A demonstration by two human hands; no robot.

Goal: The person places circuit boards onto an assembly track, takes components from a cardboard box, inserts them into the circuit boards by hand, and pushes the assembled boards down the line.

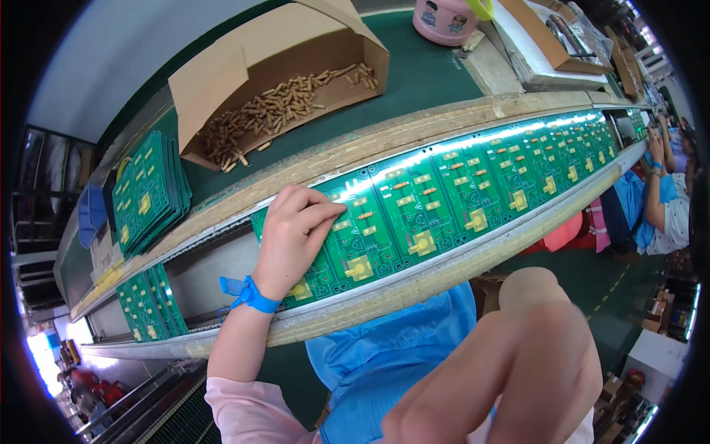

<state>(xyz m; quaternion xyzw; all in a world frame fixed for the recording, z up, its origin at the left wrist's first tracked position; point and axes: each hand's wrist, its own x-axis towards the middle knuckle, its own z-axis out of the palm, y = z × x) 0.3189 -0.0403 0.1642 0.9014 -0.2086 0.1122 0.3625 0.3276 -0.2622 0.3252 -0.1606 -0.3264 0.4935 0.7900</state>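
My left hand (292, 233), with a blue band at the wrist, rests over a green circuit board panel (421, 214) lying in the rail track. Its thumb and forefinger are pinched together just above the board, and whatever may be between them is hidden. Small banded resistors (366, 215) and square yellow pieces (359, 268) sit on the panel. Close to the camera on the right, my right hand (543, 303) is raised in front of my body, away from the board. It is blurred and its fingers cannot be made out clearly.
Behind the track stands an open cardboard box (222, 81) holding many small tan parts (281, 103). A stack of green boards (151, 192) is at the left, beside a blue bin (91, 211). A pink bucket (444, 22) stands at the back. Another person's arm (655, 177) is far right.
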